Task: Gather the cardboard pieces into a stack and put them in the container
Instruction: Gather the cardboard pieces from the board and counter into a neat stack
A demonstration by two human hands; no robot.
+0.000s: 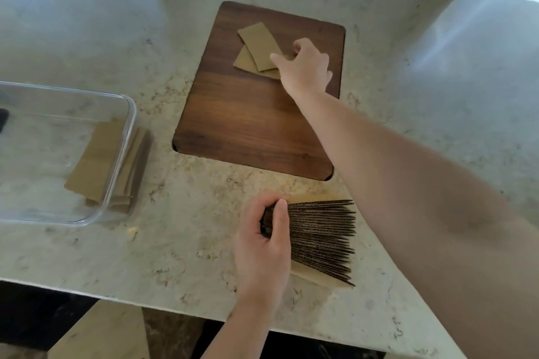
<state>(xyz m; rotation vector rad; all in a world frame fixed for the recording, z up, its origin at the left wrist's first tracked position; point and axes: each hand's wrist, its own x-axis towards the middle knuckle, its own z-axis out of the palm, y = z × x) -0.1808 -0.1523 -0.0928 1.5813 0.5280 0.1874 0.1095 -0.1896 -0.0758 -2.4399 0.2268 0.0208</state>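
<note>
My left hand grips a thick stack of cardboard pieces held on edge near the counter's front, fanned out to the right. My right hand reaches onto a dark wooden board, with its fingers pinching the near end of two loose, overlapping cardboard pieces. A clear plastic container sits at the left. It holds flat cardboard pieces against its right wall.
The counter is pale speckled stone, with its front edge close to my left wrist. A dark object shows at the container's far left. Below the counter edge, a tan panel is visible.
</note>
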